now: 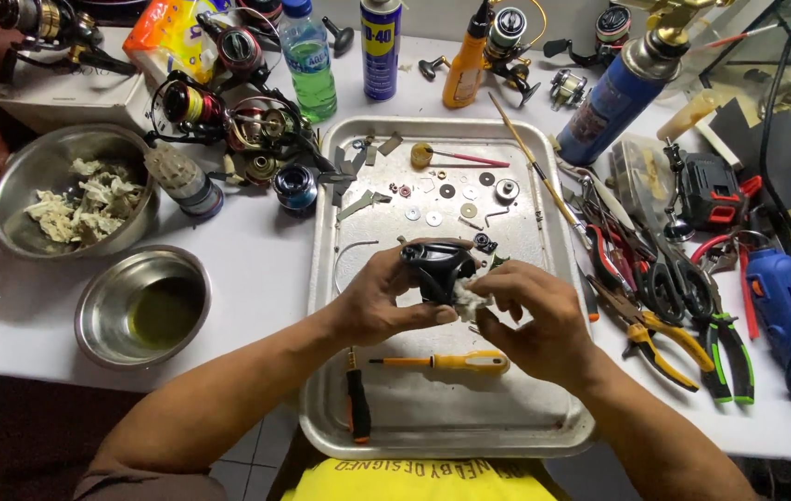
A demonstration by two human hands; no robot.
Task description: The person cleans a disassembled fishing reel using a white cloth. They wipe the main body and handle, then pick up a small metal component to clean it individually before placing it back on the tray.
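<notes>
Over the metal tray [544,422], black reel body [436,267] clamped in left hand [379,301] grip, right hand [535,315] pinching white rag [472,299] beside it.

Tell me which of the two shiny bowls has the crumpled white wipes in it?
The bigger, farther steel bowl, at the table's left edge, holds the crumpled white wipes. The smaller bowl, nearer the person, holds only a little yellowish liquid.

Two bare forearms come in from the lower edge; no sleeves over them, no watch, no gloves; left hand [386,301] and right hand [535,320] both uncovered, no rings that can be made out; at the bottom centre a strip of bright yellow shirt [423,478] with dark printed lettering across it; a dull brownish bit of cloth at the lower left corner, too little showing to tell what it is.
</notes>
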